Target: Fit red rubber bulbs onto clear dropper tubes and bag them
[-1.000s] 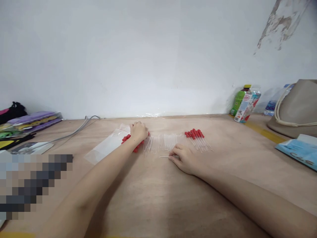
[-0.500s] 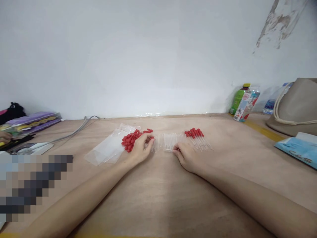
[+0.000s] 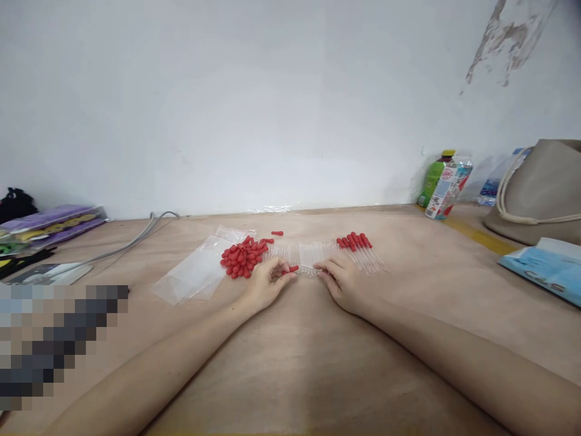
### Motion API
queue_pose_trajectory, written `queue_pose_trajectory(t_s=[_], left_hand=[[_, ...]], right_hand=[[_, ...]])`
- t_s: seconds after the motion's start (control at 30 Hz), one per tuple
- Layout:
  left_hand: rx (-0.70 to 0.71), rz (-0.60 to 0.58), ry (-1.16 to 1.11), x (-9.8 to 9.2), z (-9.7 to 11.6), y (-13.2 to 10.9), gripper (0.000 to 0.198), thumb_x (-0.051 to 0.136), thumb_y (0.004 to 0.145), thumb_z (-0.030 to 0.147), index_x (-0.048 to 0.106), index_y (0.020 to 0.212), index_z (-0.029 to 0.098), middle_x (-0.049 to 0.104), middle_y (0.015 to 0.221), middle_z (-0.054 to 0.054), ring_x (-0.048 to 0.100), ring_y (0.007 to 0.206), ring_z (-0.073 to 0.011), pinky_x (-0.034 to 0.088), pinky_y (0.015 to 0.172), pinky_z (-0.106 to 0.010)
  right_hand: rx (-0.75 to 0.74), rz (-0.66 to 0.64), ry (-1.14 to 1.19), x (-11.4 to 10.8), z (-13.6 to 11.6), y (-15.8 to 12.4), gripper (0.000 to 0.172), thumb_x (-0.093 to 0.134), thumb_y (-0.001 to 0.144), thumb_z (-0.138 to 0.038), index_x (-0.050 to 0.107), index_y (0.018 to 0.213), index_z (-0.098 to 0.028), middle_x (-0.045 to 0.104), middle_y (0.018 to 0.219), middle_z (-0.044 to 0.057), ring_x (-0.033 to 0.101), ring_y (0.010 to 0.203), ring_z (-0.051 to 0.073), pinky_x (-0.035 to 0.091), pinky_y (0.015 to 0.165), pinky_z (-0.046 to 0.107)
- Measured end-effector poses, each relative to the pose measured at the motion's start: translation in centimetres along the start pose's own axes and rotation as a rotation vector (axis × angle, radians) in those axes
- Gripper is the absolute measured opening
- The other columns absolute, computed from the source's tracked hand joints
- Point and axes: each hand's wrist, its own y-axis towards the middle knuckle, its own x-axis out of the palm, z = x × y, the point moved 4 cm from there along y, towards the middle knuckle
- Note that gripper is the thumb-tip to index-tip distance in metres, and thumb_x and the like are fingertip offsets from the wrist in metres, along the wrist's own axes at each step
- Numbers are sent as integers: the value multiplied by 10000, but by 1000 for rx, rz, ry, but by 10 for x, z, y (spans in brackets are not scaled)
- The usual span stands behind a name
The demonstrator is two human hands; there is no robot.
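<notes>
My left hand (image 3: pixel 269 282) pinches a red rubber dropper bulb (image 3: pixel 293 268), its mouth turned to the right. Facing it, my right hand (image 3: pixel 341 280) is closed on a clear dropper tube (image 3: pixel 309 267) that points left toward the bulb; a small gap seems to part the two. Behind both hands lies a row of clear tubes (image 3: pixel 313 253). Left of them is a heap of red bulbs (image 3: pixel 241 257), with one loose bulb (image 3: pixel 277 233) beyond it. Several droppers with red bulbs fitted (image 3: pixel 356 242) lie side by side behind my right hand.
A clear plastic bag (image 3: pixel 193 269) lies left of the heap. A grey cable (image 3: pixel 140 238) crosses the table farther left, near purple packs (image 3: pixel 54 221). On the right stand bottles (image 3: pixel 447 188), a beige bag (image 3: pixel 538 184) and a blue packet (image 3: pixel 547 269).
My left hand has moved right and toward me, bringing a red bulb near the tube's end. My right hand stays nearly in place, its tube now tilted slightly.
</notes>
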Motion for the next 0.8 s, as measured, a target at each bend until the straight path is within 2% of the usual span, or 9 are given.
queue_pose_trajectory(t_s=[0.17,0.3,0.5,0.8], left_hand=[[63,23,48,-1,2,-1,130,598,768,267,545,834,168,631,812,-31,619,746,-147,517,686,-274],[79,16,106,-2,6,-1,197,590,782,266,593,956,174,666,892,-46,629,804,-161,518,730,-285],[143,-43,162,0,9,-2,175,566,807,298,660,911,192,685,872,-28,630,775,-154,502,702,-262],[161,-167,156,5,14,-4,179,522,832,289,660,891,192,680,832,-29,618,754,-153,481,687,-261]], right_hand=[[-37,-37,-7,0,-2,0,180,422,864,-187,576,956,-181,617,874,60,568,798,159,400,717,313],[-58,-67,-25,1,-4,-1,171,430,868,-204,578,950,-177,621,868,55,562,778,148,369,729,308],[-112,-59,-30,2,-3,-2,170,436,871,-217,597,910,-178,614,816,35,539,728,127,330,720,300],[-172,-112,-87,2,2,-1,221,428,877,-212,638,943,-214,623,805,26,540,698,116,304,730,308]])
